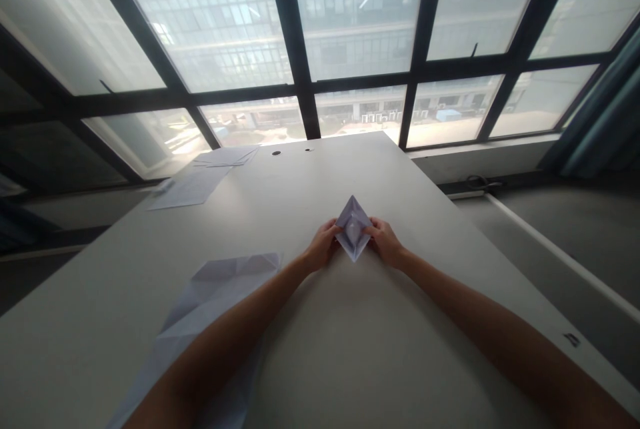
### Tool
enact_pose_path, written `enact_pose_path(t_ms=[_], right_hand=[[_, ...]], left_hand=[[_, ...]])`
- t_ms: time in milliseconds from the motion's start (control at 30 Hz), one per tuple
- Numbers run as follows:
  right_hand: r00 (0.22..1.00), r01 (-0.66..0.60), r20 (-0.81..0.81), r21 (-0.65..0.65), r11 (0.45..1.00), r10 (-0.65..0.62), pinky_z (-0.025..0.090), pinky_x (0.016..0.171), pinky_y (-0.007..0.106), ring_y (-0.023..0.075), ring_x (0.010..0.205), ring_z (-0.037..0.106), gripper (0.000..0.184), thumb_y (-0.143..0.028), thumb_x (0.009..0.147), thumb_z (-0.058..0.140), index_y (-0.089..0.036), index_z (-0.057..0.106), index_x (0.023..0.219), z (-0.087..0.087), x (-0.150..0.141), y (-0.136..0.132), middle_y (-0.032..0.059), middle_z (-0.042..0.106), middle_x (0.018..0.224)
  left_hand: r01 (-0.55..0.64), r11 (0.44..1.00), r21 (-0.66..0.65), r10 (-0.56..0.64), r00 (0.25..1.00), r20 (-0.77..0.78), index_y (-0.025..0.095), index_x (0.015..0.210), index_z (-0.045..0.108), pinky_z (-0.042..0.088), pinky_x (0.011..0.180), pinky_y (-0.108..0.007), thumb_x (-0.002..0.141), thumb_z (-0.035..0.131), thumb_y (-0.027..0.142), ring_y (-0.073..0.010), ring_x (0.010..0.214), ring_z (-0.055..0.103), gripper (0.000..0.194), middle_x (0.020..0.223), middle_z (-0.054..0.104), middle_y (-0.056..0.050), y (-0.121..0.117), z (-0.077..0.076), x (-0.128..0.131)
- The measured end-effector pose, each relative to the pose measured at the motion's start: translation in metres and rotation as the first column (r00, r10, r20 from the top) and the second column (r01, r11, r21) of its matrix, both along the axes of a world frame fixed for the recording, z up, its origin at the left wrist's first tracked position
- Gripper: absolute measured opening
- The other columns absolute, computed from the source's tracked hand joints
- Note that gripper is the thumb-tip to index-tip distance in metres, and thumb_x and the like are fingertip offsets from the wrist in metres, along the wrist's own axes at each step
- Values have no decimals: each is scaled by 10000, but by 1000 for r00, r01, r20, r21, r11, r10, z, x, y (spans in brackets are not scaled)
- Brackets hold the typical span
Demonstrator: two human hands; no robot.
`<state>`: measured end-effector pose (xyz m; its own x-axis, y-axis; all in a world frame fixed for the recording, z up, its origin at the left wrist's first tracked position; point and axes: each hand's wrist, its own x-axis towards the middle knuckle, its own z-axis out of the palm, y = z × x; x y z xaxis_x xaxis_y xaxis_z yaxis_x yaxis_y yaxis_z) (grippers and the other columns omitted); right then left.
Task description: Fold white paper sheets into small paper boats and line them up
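Note:
A small folded paper piece (353, 230), diamond-shaped with a hollow middle, is held above the white table (350, 349). My left hand (325, 242) pinches its left corner, thumb on the near face. On the opposite corner, my right hand (384, 240) grips it the same way. The fingers behind the paper are partly hidden. Beneath my left forearm lies a large creased sheet of paper (230, 282), partly covered by the arm.
Several loose paper sheets (195, 182) lie at the table's far left. Two round holes, one a cable hole (276, 153), are near the far edge. A small dark object (571, 339) sits by the right edge. Framed windows (360, 15) rise beyond; a curtain (595, 109) hangs right.

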<state>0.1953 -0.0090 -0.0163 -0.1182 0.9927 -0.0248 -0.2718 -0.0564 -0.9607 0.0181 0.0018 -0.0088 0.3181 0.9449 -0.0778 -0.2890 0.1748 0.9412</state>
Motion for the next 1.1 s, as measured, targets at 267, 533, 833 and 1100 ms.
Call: enact_pose_path(t_ms=[267, 533, 833, 1100], right_hand=[[951, 169, 244, 98, 981, -188, 498, 452, 254, 151, 508, 605, 234, -316, 738, 652, -173, 619, 920, -8, 1, 4, 15, 668, 690], [853, 198, 446, 200, 960, -269, 401, 400, 220, 137, 444, 561, 106, -255, 704, 619, -182, 620, 781, -18, 10, 9, -12, 614, 572], [773, 202, 538, 296, 934, -338, 413, 461, 246, 150, 487, 557, 54, -231, 672, 637, -198, 609, 705, -16, 18, 10, -5, 610, 555], [833, 214, 479, 184, 959, -278, 410, 406, 231, 145, 439, 574, 96, -240, 695, 674, -190, 607, 741, -18, 16, 17, -18, 603, 547]], left_hand=[[-84, 990, 116, 112, 959, -259, 143, 875, 664, 510, 672, -262, 731, 639, 199, -162, 718, 632, 156, 805, 676, -34, 3, 1, -3], [-78, 936, 342, 258, 814, -521, 144, 893, 708, 450, 518, -203, 736, 623, 154, -127, 603, 602, 179, 792, 685, -28, 7, -2, -9], [-99, 913, 395, 284, 851, -443, 155, 929, 738, 410, 480, -187, 669, 691, 136, -116, 573, 577, 265, 845, 673, -39, 16, -11, -18], [-205, 842, 499, 427, 818, -385, 182, 1099, 667, 413, 581, -216, 778, 639, 236, -125, 649, 528, 327, 945, 637, -47, 12, -3, -12]])
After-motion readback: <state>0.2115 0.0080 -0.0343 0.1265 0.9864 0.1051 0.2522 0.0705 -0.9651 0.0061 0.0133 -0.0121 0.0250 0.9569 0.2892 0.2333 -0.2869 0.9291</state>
